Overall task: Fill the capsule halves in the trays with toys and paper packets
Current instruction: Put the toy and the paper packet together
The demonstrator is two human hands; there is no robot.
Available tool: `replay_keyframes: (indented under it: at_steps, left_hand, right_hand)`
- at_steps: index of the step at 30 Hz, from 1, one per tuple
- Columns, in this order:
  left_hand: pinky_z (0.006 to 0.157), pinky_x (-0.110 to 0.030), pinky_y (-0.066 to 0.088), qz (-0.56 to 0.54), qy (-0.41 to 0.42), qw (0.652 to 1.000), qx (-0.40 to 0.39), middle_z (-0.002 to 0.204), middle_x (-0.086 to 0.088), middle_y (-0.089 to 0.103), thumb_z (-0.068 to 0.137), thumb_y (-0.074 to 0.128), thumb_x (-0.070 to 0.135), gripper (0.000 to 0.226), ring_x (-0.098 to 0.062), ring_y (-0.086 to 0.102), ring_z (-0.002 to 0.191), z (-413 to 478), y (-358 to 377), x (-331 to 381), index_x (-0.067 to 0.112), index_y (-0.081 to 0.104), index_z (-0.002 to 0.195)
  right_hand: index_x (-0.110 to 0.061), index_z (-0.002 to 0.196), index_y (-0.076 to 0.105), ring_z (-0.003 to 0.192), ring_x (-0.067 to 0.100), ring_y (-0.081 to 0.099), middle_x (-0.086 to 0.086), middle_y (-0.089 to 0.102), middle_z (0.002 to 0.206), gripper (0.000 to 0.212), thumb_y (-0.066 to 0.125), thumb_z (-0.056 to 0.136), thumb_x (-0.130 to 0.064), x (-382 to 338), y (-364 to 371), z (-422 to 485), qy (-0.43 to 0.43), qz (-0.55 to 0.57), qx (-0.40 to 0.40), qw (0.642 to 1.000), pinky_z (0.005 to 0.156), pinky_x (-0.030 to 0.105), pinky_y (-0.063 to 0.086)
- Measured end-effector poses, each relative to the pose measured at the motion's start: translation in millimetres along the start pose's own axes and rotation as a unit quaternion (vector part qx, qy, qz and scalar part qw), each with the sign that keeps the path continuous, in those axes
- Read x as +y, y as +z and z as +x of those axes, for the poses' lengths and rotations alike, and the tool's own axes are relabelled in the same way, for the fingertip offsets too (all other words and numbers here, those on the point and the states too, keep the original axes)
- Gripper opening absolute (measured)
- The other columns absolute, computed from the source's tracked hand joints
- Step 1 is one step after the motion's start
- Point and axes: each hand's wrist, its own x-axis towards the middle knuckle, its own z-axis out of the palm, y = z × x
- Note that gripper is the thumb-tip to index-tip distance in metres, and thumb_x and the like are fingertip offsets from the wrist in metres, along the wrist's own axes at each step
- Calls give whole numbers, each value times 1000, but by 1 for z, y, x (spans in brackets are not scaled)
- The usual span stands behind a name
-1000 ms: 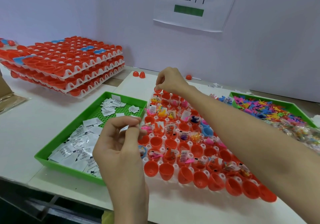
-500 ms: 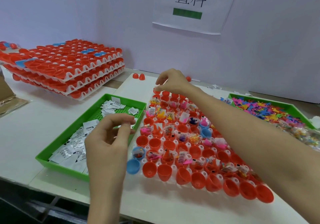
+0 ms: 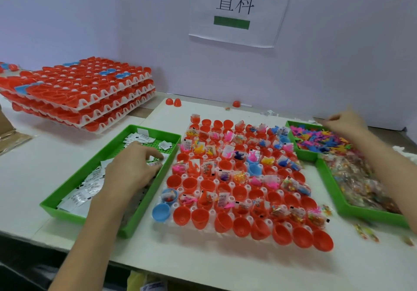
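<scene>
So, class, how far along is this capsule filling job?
Done: many middle cups hold toys, packets or both. In hand: left hand is at the packet tray, right hand at the toy tray. Left: the near row and scattered others are empty.

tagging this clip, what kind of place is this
Probably a toy-packing workbench in a small factory: stacked trays of capsule halves, green bins of packets and toys, a wall sign.

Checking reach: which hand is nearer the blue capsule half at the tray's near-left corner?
Left. Left hand in the packet tray, left of it; right hand far right, over toys.
</scene>
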Motion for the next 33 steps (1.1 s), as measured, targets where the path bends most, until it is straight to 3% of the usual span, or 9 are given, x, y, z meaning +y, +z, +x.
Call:
replay_keyframes:
  at_steps: [2, 4, 7, 11, 16, 20, 23, 28, 33]
  left_hand:
    - [75, -33, 49, -24, -14, 1000, 11, 99, 8, 60, 87, 77, 32, 20, -13, 60, 83, 0, 1, -3, 42, 68, 73]
    - [78, -35, 52, -41, -28, 999, 19, 94, 10, 60, 85, 79, 24, 28, -16, 62, 86, 0, 1, -4, 38, 66, 65]
    - [78, -36, 51, -63, -24, 997, 29, 86, 9, 63, 83, 80, 15, 30, -16, 62, 83, -2, 3, -1, 34, 67, 64]
    - [72, -30, 41, -91, -26, 995, 41, 77, 4, 67, 80, 80, 6, 26, -10, 57, 73, -2, 2, -3, 25, 70, 65]
    - [62, -27, 44, -165, -27, 980, 111, 80, -3, 70, 79, 81, 4, 17, -18, 63, 73, -5, 2, -9, 18, 73, 75]
    - [74, -39, 56, -192, -9, 966, 175, 77, 3, 71, 79, 81, 8, 17, -18, 65, 74, -7, -3, -5, 22, 73, 77]
    - [75, -46, 58, -186, -2, 963, 196, 76, 6, 71, 79, 83, 13, 17, -19, 65, 74, -10, -4, -4, 26, 72, 77]
    - [63, -28, 46, -203, 5, 955, 219, 77, 9, 68, 81, 81, 13, 18, -10, 59, 69, -9, -3, -7, 27, 71, 80]
    - [59, -23, 44, -226, 18, 947, 228, 79, 8, 69, 82, 80, 13, 18, -14, 57, 68, -8, -3, -7, 27, 69, 81]
  right_hand:
    - [-8, 103, 77, 100, 33, 65, 17, 73, 110, 21, 78, 85, -18, 31, 0, -9, 11, -40, -46, 998, 77, 32, 47]
    - [-13, 88, 78, 83, 26, 65, 14, 76, 99, 10, 83, 79, -15, 45, 0, -18, -3, -35, -48, 998, 65, 27, 41]
    - [-19, 74, 76, 70, 15, 60, 11, 76, 89, 11, 84, 77, -14, 49, -2, -22, -35, -30, -22, 999, 69, 27, 40]
    - [-15, 82, 79, 74, 16, 61, 8, 75, 87, 4, 82, 81, -17, 51, -6, -25, -38, 14, 20, 999, 72, 31, 45]
    - [-16, 88, 77, 71, 9, 63, 0, 71, 78, 4, 79, 85, -16, 35, -19, -41, -68, 118, 57, 989, 65, 23, 43]
    - [-22, 89, 74, 73, 11, 70, -2, 74, 83, 12, 77, 86, -11, 13, -29, -66, -75, 256, 20, 963, 73, 25, 53]
    - [-23, 97, 74, 71, 8, 72, -5, 75, 84, 18, 70, 90, -6, -4, -30, -91, -91, 357, -37, 929, 69, 18, 57]
    - [-30, 102, 78, 78, 13, 73, -6, 75, 85, 27, 67, 92, -8, -21, -27, -132, -153, 408, -109, 893, 74, 20, 58]
    - [-27, 99, 79, 81, 16, 74, -1, 76, 87, 21, 72, 83, -17, -32, -24, -158, -153, 462, -128, 864, 75, 21, 58]
